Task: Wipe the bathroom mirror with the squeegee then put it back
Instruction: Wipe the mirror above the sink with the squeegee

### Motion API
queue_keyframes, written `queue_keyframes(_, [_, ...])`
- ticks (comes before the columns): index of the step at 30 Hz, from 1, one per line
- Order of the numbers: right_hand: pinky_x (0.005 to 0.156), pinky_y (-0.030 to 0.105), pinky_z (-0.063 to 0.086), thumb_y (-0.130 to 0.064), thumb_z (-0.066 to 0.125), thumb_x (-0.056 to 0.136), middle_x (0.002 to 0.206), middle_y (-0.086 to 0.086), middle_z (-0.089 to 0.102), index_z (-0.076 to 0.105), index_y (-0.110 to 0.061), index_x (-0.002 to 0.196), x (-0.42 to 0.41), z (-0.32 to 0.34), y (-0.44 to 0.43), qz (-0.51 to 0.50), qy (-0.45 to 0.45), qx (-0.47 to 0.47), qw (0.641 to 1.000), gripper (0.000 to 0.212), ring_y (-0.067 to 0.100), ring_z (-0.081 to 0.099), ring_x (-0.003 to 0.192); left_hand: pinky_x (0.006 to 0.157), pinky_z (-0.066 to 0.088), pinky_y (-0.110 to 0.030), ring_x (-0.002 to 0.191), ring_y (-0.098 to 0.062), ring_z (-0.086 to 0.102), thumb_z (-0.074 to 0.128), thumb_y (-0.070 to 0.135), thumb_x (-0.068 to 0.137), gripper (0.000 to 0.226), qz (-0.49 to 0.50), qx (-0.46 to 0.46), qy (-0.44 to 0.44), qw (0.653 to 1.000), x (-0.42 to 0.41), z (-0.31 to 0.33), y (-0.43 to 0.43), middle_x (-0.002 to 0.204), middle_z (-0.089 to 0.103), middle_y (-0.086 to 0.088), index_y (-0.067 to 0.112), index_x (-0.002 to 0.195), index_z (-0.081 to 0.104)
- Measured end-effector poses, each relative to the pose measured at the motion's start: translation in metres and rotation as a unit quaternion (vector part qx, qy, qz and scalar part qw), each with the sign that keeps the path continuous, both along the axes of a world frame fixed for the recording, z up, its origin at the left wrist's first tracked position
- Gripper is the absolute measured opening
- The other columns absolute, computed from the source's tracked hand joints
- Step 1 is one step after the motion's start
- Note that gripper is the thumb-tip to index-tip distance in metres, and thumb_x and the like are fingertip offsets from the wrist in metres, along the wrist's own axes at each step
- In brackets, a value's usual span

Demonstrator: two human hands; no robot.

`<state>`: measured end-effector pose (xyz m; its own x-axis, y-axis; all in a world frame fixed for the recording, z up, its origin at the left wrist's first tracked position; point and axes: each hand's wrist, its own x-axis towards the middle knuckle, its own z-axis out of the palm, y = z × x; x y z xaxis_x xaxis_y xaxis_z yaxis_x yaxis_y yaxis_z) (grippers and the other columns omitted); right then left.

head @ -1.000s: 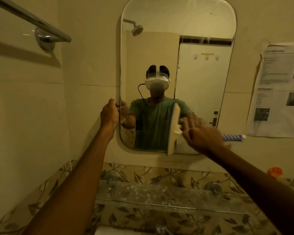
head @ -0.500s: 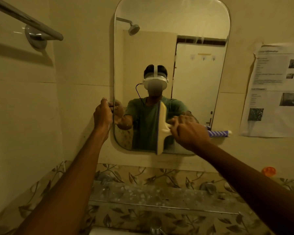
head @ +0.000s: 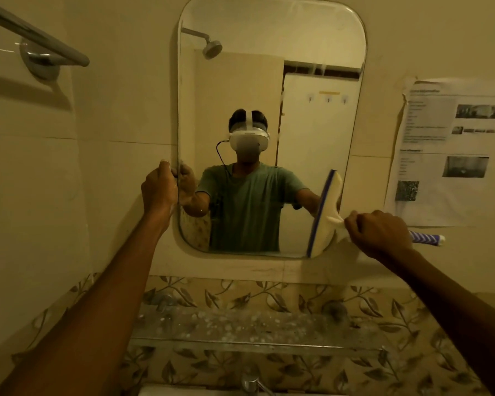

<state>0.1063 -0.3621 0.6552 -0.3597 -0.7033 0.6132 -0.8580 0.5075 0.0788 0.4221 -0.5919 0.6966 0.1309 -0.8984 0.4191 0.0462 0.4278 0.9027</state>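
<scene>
Low on the right of the bathroom mirror (head: 269,38), our right hand (head: 380,234) grips the squeegee (head: 325,215), our left hand (head: 158,188) clasps the left edge; wiping looks underway, return pending.

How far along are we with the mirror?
Done: squeegee picked up; how much is wiped can't be judged. In hand: right hand holds its blade upright on the mirror, lower right; left hand grips the left edge. Left: finish wiping (top right looks streaked), then put it back.

Printed sheet (head: 446,150) taped on wall right of mirror (head: 269,81): text too blurred, unreadable.
</scene>
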Motion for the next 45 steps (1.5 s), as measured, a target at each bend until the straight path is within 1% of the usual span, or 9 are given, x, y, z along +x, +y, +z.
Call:
queue_keyframes(3, [0.050,0.023,0.032,-0.048,0.018,0.099,0.069,-0.002,0.052,0.052,-0.017,0.071,0.044,0.007,-0.032,0.082,-0.004,-0.018,0.996,0.054,0.008,0.043,0.052,0.079,0.050,-0.040,0.087,-0.026,0.061,0.036,0.033,0.098,0.038,0.015,-0.041,0.011,0.999,0.001,0.014,0.007,0.077,0.060,0.000,0.025,0.066,0.055])
queue_keyframes(7, [0.081,0.034,0.050,-0.045,0.019,0.100,0.119,0.009,0.056,0.056,-0.016,0.122,0.110,0.021,-0.090,0.186,0.036,-0.026,0.982,0.052,0.020,0.055,0.101,0.087,0.052,-0.042,0.095,-0.026,0.065,0.036,0.041,0.096,0.040,-0.023,-0.057,0.045,0.997,0.004,0.046,0.010,0.091,0.068,-0.004,0.019,0.080,0.065])
queue_keyframes(12, [0.094,0.049,0.046,-0.058,0.000,0.086,0.110,0.016,0.064,0.064,-0.011,0.105,0.188,0.052,-0.150,0.182,0.100,-0.009,0.978,0.082,0.032,0.059,0.101,0.082,0.055,-0.043,0.080,-0.029,0.066,0.029,0.051,0.095,0.052,-0.084,-0.006,0.033,0.996,0.013,0.057,-0.002,0.083,0.069,-0.009,0.018,0.074,0.063])
queue_keyframes(19, [0.079,0.035,0.046,-0.049,0.030,0.098,0.098,0.007,0.061,0.063,-0.016,0.102,0.157,0.064,-0.137,0.192,0.068,-0.026,0.979,0.046,0.020,0.057,0.085,0.064,0.051,-0.032,0.067,-0.019,0.060,0.025,0.044,0.101,0.051,-0.100,-0.011,0.028,0.994,0.009,0.060,-0.005,0.073,0.064,-0.002,0.018,0.075,0.061])
queue_keyframes(25, [0.052,0.022,0.035,-0.044,0.031,0.100,0.102,-0.002,0.058,0.055,-0.030,0.117,0.049,0.064,-0.071,0.138,0.067,-0.015,0.988,0.032,0.009,0.053,0.072,0.080,0.052,-0.039,0.082,-0.023,0.061,0.026,0.040,0.102,0.046,-0.074,-0.030,0.037,0.996,0.001,0.055,-0.014,0.077,0.063,-0.001,0.021,0.076,0.059])
queue_keyframes(30, [0.048,0.023,0.032,-0.055,0.017,0.096,0.057,-0.002,0.047,0.053,-0.018,0.075,0.015,0.068,-0.016,0.025,0.050,-0.022,0.998,0.056,0.013,0.045,0.049,0.091,0.052,-0.046,0.096,-0.030,0.063,0.027,0.040,0.100,0.044,-0.058,-0.041,0.017,0.997,0.002,0.053,-0.014,0.096,0.067,-0.010,0.022,0.077,0.060])
queue_keyframes(35, [0.049,0.020,0.027,-0.044,0.030,0.102,0.093,-0.006,0.052,0.053,-0.025,0.122,0.055,0.073,-0.047,0.118,0.086,-0.029,0.989,0.036,0.002,0.037,0.059,0.091,0.052,-0.047,0.098,-0.032,0.063,0.027,0.039,0.100,0.043,-0.050,-0.035,0.010,0.998,0.002,0.056,-0.011,0.095,0.065,-0.009,0.024,0.073,0.058])
queue_keyframes(41, [0.067,0.028,0.037,-0.050,0.027,0.097,0.107,0.005,0.062,0.062,-0.021,0.116,0.126,0.072,-0.121,0.168,0.090,-0.029,0.981,0.049,0.017,0.058,0.087,0.091,0.052,-0.046,0.101,-0.033,0.063,0.027,0.040,0.099,0.046,-0.054,-0.031,0.029,0.998,0.001,0.055,-0.009,0.106,0.068,-0.015,0.017,0.087,0.064])
queue_keyframes(45, [0.058,0.025,0.037,-0.048,0.027,0.098,0.092,0.000,0.060,0.061,-0.027,0.108,0.099,0.073,-0.106,0.164,0.045,-0.051,0.984,0.041,0.008,0.053,0.069,0.084,0.050,-0.040,0.103,-0.033,0.062,0.027,0.039,0.101,0.047,-0.070,-0.027,0.021,0.997,0.002,0.054,-0.014,0.112,0.066,-0.017,0.011,0.103,0.065])
